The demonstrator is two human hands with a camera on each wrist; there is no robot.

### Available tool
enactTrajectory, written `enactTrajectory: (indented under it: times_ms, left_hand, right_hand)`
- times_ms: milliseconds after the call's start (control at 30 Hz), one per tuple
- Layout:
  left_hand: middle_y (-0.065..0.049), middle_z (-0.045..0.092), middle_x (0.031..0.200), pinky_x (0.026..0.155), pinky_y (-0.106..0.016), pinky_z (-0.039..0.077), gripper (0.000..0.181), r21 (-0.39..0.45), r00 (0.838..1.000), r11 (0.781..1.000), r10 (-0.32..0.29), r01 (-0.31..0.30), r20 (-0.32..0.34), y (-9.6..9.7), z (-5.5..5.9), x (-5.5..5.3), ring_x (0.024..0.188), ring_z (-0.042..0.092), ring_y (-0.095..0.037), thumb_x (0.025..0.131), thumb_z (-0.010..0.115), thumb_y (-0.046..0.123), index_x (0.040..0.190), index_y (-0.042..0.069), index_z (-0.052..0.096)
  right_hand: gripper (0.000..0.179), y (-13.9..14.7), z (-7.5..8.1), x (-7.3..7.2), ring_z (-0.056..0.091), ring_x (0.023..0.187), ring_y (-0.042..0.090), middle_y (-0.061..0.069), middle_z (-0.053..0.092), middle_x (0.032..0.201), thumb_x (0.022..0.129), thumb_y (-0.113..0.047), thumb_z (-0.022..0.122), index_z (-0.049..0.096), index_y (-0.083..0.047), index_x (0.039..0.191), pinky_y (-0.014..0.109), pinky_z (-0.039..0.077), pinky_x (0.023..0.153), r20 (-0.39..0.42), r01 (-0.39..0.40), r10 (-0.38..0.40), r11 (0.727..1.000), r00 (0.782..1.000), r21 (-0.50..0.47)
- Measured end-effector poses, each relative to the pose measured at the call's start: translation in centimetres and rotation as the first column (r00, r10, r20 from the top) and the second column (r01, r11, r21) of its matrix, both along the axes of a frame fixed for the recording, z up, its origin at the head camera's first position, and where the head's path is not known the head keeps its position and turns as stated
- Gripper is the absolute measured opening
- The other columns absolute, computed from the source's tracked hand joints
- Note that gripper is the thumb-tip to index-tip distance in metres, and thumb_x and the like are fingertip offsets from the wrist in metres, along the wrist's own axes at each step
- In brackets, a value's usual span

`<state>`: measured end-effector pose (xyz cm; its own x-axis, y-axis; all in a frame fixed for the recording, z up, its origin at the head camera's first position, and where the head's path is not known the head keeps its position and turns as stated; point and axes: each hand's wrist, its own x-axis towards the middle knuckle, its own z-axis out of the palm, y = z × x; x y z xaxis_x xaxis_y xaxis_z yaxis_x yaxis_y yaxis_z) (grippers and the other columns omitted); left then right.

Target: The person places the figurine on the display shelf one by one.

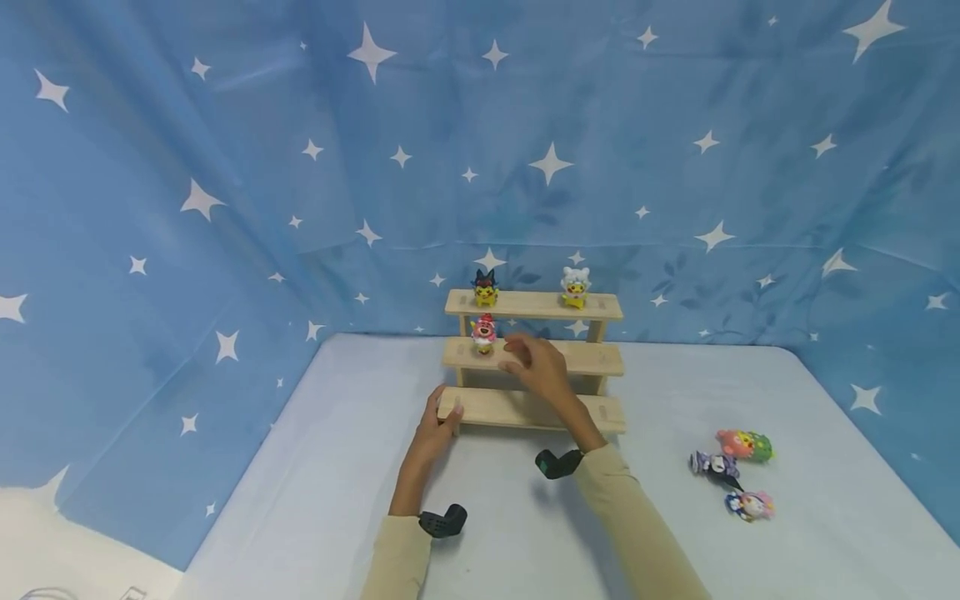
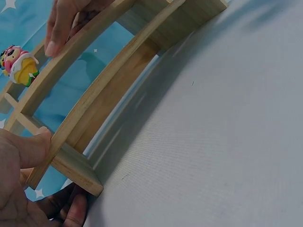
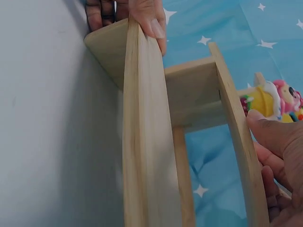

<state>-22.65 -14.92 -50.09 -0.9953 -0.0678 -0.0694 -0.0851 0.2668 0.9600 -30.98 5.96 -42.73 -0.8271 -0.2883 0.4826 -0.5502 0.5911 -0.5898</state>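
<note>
Right hand (image 1: 534, 365) with fingers parted beside a red-hatted figure (image 1: 483, 335), left hand (image 1: 437, 427) gripping a wooden shelf (image 1: 525, 407)

At the centre of the head view, the right hand's thumb and fingers are loosely bent and spread, just right of the red-hatted figure, which stands upright toward the left of the middle tier (image 1: 588, 358). Lower left of it, the left hand pinches the left end of the bottom tier (image 1: 491, 404) between thumb and fingers. Higher up, the top tier (image 1: 525, 304) bears a dark-eared yellow figure (image 1: 486, 291) at left and a white-hooded one (image 1: 575, 288) toward the right. At the lower right of the frame, a pink-and-green figure (image 1: 746, 445), a purple one (image 1: 715, 465) and a pink-and-blue one (image 1: 749, 505) lie close together on the worktop (image 1: 810, 400); starry blue cloth (image 1: 600, 125) fills the upper frame
</note>
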Motion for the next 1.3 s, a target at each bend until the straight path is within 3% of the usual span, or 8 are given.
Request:
enactTrajectory:
  times_ms: [267, 433, 667, 867, 967, 1133, 1300]
  left_hand:
    - [-0.027, 0.042, 0.148, 0.108, -0.062, 0.032, 0.067, 0.003, 1.0, 1.0, 0.0, 0.0, -0.008, -0.2, 0.4, 0.1, 0.134, 0.044, -0.044, 0.102, 0.051, 0.034, 0.157, 0.017, 0.017]
    - [-0.027, 0.036, 0.152, 0.11, -0.064, 0.028, 0.067, -0.006, 1.0, 1.0, 0.004, -0.004, -0.004, -0.1, 0.5, -0.3, 0.139, 0.037, -0.045, 0.102, 0.051, 0.034, 0.157, 0.018, 0.017]
    - [-0.026, 0.027, 0.157, 0.113, -0.065, 0.022, 0.068, 0.005, 1.0, 1.0, -0.003, 0.003, 0.005, 0.0, 0.5, -0.1, 0.144, 0.027, -0.047, 0.102, 0.051, 0.034, 0.157, 0.016, 0.016]
    - [-0.027, 0.028, 0.156, 0.112, -0.066, 0.022, 0.068, -0.013, 1.0, 1.0, -0.004, 0.004, 0.019, 0.1, 0.4, 0.1, 0.143, 0.028, -0.048, 0.102, 0.05, 0.034, 0.157, 0.016, 0.015]
    - [-0.027, 0.027, 0.157, 0.113, -0.065, 0.022, 0.067, -0.022, 1.0, 1.0, -0.002, 0.003, 0.022, 0.1, 0.2, 0.0, 0.143, 0.028, -0.048, 0.102, 0.05, 0.034, 0.157, 0.016, 0.015]
    - [-0.024, 0.027, 0.158, 0.113, -0.064, 0.022, 0.066, -0.029, 1.0, 1.0, 0.005, -0.004, 0.025, 0.0, 0.1, -0.2, 0.144, 0.027, -0.046, 0.102, 0.051, 0.034, 0.157, 0.018, 0.017]
    - [-0.021, 0.026, 0.159, 0.114, -0.063, 0.021, 0.067, -0.026, 1.0, 1.0, 0.005, -0.004, 0.016, 0.0, 0.3, -0.2, 0.146, 0.025, -0.044, 0.102, 0.051, 0.034, 0.157, 0.018, 0.017]
  right_hand:
    - [0.035, 2.6, -0.2, 0.4, 0.07, 0.096, 0.03, 0.015, 0.073, 0.105, 0.086, -0.012, 0.075, 0.066, 0.002, 0.117, 0.043, 0.055, 0.086, -0.006, -0.093, 0.093, 0.99, 0.996, -0.109]
    - [0.034, 4.5, -0.1, 0.7, 0.069, 0.098, 0.034, 0.019, 0.072, 0.106, 0.088, -0.007, 0.072, 0.063, 0.006, 0.118, 0.044, 0.055, 0.087, -0.056, -0.123, 0.118, 0.986, 0.991, -0.108]
    - [0.028, 7.5, -0.1, 1.9, 0.07, 0.098, 0.031, 0.017, 0.072, 0.107, 0.091, -0.007, 0.069, 0.064, 0.004, 0.116, 0.04, 0.056, 0.085, -0.056, -0.105, 0.1, 0.99, 0.993, -0.094]
    - [0.019, 10.6, -0.4, 3.3, 0.071, 0.089, 0.029, 0.015, 0.074, 0.1, 0.092, -0.007, 0.067, 0.068, 0.002, 0.109, 0.015, 0.054, 0.075, -0.114, 0.007, -0.025, 0.988, 0.993, -0.154]
    - [0.016, 12.5, -0.7, 3.8, 0.07, 0.086, 0.013, 0.013, 0.075, 0.099, 0.093, -0.011, 0.067, 0.069, -0.001, 0.106, 0.005, 0.047, 0.07, -0.101, 0.102, -0.122, 0.978, 0.987, -0.181]
    - [0.019, 16.1, -1.1, 4.4, 0.057, 0.083, -0.017, 0.016, 0.074, 0.1, 0.095, -0.016, 0.065, 0.069, -0.002, 0.107, 0.003, 0.046, 0.067, -0.052, 0.209, -0.225, 0.953, 0.973, -0.218]
    - [0.022, 19.4, -1.1, 5.3, 0.053, 0.083, -0.021, 0.017, 0.073, 0.102, 0.096, -0.018, 0.063, 0.069, -0.002, 0.11, 0.002, 0.044, 0.067, -0.021, 0.286, -0.295, 0.939, 0.955, -0.189]
